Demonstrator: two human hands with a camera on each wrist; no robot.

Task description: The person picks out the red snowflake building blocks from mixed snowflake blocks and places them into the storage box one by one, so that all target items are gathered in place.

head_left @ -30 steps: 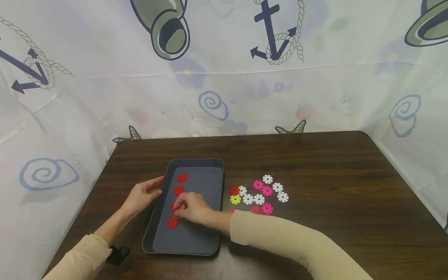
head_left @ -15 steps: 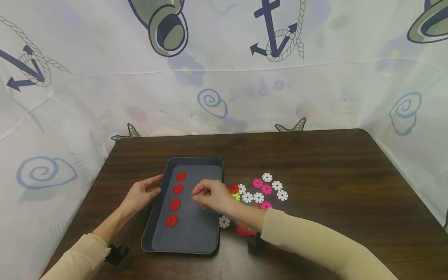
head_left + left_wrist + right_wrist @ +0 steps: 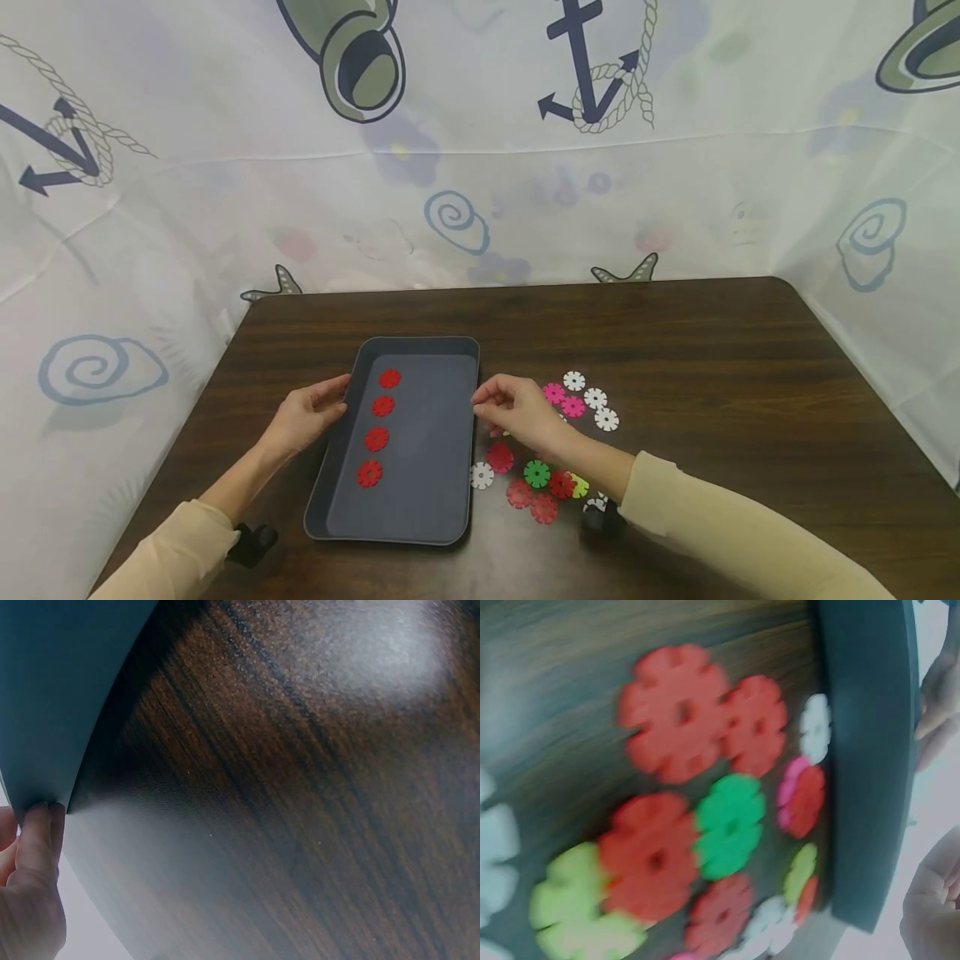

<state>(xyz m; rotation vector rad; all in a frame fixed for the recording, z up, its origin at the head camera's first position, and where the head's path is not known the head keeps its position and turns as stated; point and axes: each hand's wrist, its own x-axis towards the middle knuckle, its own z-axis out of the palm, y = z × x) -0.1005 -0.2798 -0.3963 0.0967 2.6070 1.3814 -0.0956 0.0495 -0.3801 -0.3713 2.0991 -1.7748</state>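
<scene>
My left hand (image 3: 302, 421) rests against the left edge of a grey tray (image 3: 423, 467); in the left wrist view its fingertips (image 3: 39, 825) touch the tray's outer wall. A column of several red notched discs (image 3: 377, 438) lies inside, along the left half. Above the tray's right rim is my right hand (image 3: 525, 412), its fingers loosely bent, with nothing visible between them. Partly beneath it, the loose discs lie on the table, among them a green disc (image 3: 537, 473), red discs (image 3: 676, 712), a white disc (image 3: 482, 476) and yellow-green ones (image 3: 577, 907).
The brown wooden table (image 3: 712, 400) stretches to the right and back. More white discs (image 3: 607, 419) and pink discs (image 3: 572, 407) lie beyond my right hand. A patterned cloth (image 3: 480, 192) hangs behind the table. Dark wrist mounts (image 3: 252, 546) sit on both wrists.
My right hand has moved right, from the red discs in the tray to above its right rim, uncovering the third red disc and more loose discs. My left hand stays at the left edge.
</scene>
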